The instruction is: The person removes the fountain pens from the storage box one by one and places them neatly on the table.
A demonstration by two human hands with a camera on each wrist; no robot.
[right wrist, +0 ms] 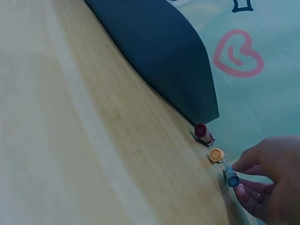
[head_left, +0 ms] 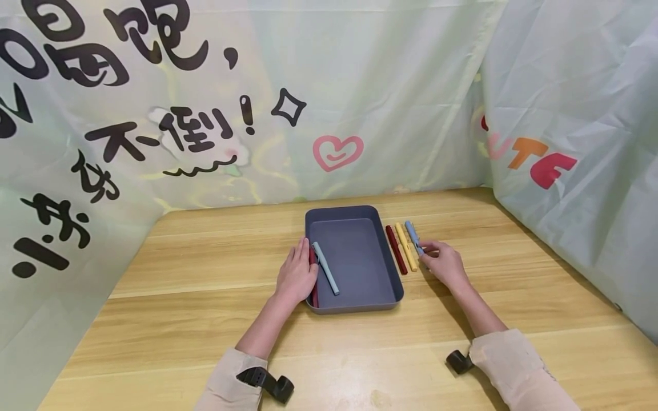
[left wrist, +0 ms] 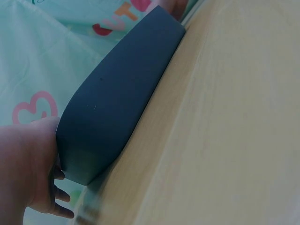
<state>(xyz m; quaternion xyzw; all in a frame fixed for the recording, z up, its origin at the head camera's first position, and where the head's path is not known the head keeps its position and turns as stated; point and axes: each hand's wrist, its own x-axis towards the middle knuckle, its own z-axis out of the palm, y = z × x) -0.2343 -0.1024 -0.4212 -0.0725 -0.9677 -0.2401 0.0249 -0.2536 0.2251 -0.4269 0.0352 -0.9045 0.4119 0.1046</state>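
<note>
A dark grey rectangular tray holds a red pen along its left wall and a pale blue-green pen lying aslant. Over the tray's left rim rests my left hand, fingers straight and partly covering the red pen; the left wrist view has this hand against the tray's outer wall. On the table to the tray's right, my right hand pinches a blue pen between thumb and fingers. Beside it lie a yellow pen and a dark red pen, roughly parallel.
The wooden table extends around the tray. Printed cloth hangs behind and at both sides, meeting the table's far and right edges. Black wrist cameras are strapped at both sleeves.
</note>
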